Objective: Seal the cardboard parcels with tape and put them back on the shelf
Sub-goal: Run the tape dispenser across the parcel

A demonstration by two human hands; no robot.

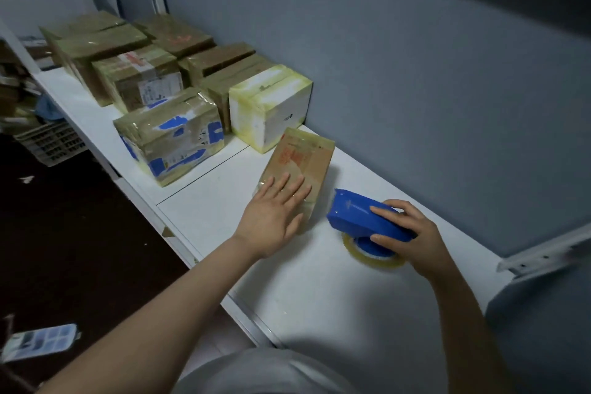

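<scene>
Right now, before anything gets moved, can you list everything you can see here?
small parcel: one, brown with red print, on the shelf under the left hand
tape dispenser: one, blue, on the shelf right of the small parcel
tape roll: one, yellowish clear, on the dispenser, against the shelf
white box: one, white with yellowed tape, behind the small parcel
blue-patched parcel: one, brown, near the shelf's front edge
other taped parcels: several, brown, clustered farther left; exact count unclear
shelf: one, white, along the grey-blue wall
crate: one, pale, on the dark floor
left hand: flat on the small parcel
right hand: gripping the tape dispenser
</scene>
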